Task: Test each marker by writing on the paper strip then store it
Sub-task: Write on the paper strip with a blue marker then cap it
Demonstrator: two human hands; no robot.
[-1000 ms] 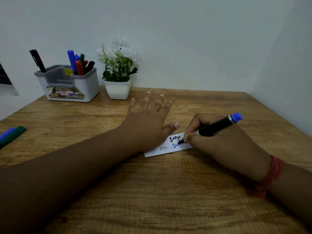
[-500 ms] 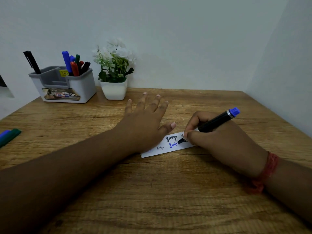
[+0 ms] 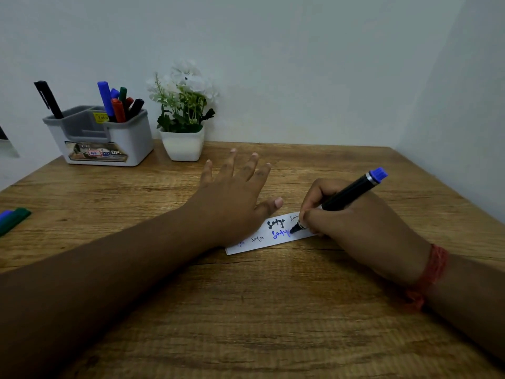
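My left hand [image 3: 232,198] lies flat, fingers spread, across the white paper strip [image 3: 269,236] – my right hand [image 3: 352,228] grips the black blue-capped marker [image 3: 347,199]; a white flower pot [image 3: 182,143] stands behind on the wooden desk [image 3: 246,310].

Handwritten "Satya" on the paper strip [image 3: 269,236]; "42" and "OP" on the organizer's label [image 3: 96,153].

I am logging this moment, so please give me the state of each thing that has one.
blue marker: uncapped, tip on the paper, held by the right hand
paper strip: flat, pinned under the left hand, partly written
organizer: upright, holding capped markers
caps: lying at the table's left edge
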